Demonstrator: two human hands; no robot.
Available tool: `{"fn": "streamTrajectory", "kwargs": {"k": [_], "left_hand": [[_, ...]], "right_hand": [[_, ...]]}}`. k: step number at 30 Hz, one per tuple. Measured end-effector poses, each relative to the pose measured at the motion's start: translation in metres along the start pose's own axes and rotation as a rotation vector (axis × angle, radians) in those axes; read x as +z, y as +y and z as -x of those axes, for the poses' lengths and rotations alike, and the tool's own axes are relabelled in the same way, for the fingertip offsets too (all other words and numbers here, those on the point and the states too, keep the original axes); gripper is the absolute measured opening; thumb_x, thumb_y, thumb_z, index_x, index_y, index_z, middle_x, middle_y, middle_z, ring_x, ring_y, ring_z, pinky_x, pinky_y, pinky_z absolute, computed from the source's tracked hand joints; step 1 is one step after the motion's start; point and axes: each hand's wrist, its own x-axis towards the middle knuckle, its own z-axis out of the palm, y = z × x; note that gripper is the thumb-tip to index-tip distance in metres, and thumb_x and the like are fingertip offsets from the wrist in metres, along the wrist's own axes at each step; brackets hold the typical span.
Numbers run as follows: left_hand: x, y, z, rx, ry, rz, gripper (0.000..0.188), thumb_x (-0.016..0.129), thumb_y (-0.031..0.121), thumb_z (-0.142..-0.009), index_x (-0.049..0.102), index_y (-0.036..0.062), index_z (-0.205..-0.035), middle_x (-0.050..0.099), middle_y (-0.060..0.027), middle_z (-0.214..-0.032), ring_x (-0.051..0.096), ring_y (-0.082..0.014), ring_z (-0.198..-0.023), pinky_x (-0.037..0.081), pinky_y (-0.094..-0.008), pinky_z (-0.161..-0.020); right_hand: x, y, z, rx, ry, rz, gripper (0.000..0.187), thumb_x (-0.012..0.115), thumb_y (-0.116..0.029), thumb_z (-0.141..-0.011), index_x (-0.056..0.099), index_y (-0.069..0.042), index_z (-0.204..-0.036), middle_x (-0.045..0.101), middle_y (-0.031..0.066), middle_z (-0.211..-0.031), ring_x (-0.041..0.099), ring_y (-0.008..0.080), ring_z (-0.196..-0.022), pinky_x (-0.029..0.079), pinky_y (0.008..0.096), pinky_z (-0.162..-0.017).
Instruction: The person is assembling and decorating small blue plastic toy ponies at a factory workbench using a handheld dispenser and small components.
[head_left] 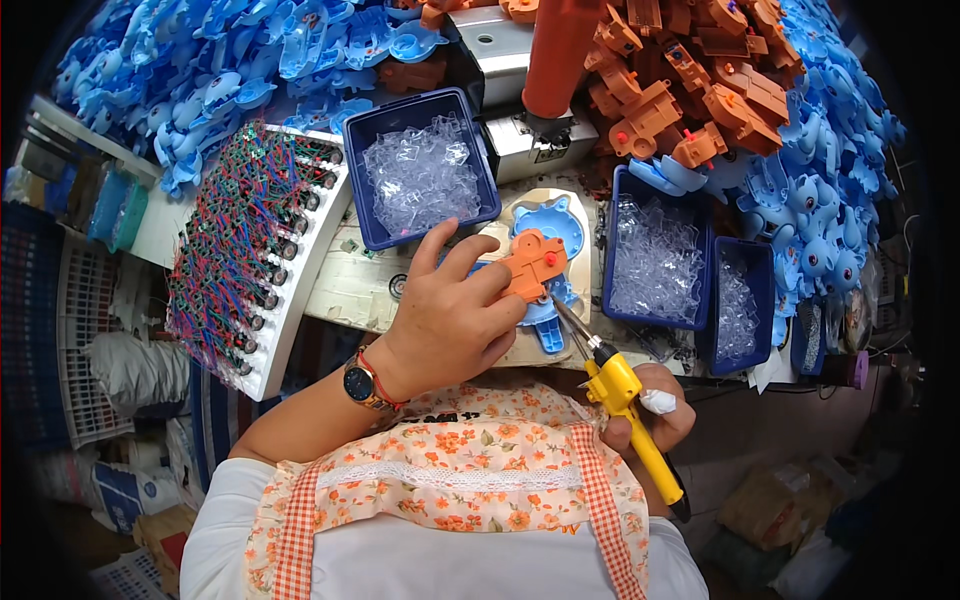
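My left hand (450, 310) is palm down, its fingers at the left edge of an orange plastic part (537, 262) with a red button-like piece, gripping it. The index finger is raised near a blue bin. Under the orange part lies a light-blue plastic shell (550, 335), set in a pale, shaped holder (582, 215). My right hand (665, 410) is closed around a yellow soldering iron (640, 420) with a thin metal tip. That tip points up-left, close to the lower edge of the orange part. A white wrap covers one right fingertip.
A blue bin (372, 225) of clear plastic pieces stands left of the holder; two more (655, 312) (742, 362) stand right. A white tray (300, 300) holds wired circuit boards. Behind are a red-orange press column (555, 60), orange parts (645, 115) and blue shells (815, 210).
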Motion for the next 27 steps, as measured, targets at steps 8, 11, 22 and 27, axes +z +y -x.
{"fn": "streamTrajectory", "kwargs": {"k": [8, 11, 22, 27], "left_hand": [[-0.002, -0.002, -0.001, 0.003, -0.007, 0.003, 0.013, 0.071, 0.013, -0.068, 0.059, 0.0132, -0.074, 0.061, -0.0021, -0.087, 0.059, -0.0291, -0.107, 0.037, -0.0552, -0.102], [-0.004, -0.004, -0.002, 0.021, -0.033, -0.020, 0.017, 0.071, 0.019, -0.068, 0.060, 0.0122, -0.079, 0.058, -0.0053, -0.089, 0.056, -0.0307, -0.108, 0.036, -0.0555, -0.102], [-0.019, -0.020, -0.009, -0.021, -0.048, 0.072, 0.014, 0.072, 0.016, -0.072, 0.064, 0.0113, -0.082, 0.061, -0.0045, -0.088, 0.058, -0.0287, -0.107, 0.036, -0.0540, -0.100], [-0.030, -0.034, -0.007, -0.059, -0.110, 0.101, 0.027, 0.071, 0.007, -0.071, 0.067, 0.0093, -0.098, 0.061, -0.0114, -0.108, 0.055, -0.0342, -0.111, 0.041, -0.0470, -0.097]], "right_hand": [[-0.006, 0.000, 0.020, 0.073, 0.070, 0.006, 0.053, 0.071, -0.040, -0.088, 0.041, -0.006, -0.114, 0.056, 0.0123, -0.089, 0.055, 0.0203, -0.071, 0.048, 0.0345, -0.065], [-0.016, -0.003, 0.017, 0.109, 0.027, 0.040, 0.054, 0.068, -0.039, -0.090, 0.037, -0.006, -0.119, 0.055, 0.0153, -0.101, 0.056, 0.0206, -0.084, 0.048, 0.0352, -0.074], [-0.161, -0.008, 0.004, 0.226, 0.548, 0.511, 0.028, 0.057, -0.012, -0.095, 0.047, 0.000, -0.119, 0.054, 0.0095, -0.109, 0.055, 0.0162, -0.097, 0.046, 0.0307, -0.089], [-0.247, 0.004, 0.003, 0.328, 0.539, 0.783, 0.020, 0.060, -0.011, -0.097, 0.052, -0.003, -0.114, 0.062, 0.0059, -0.097, 0.062, 0.0115, -0.086, 0.053, 0.0232, -0.073]]}}
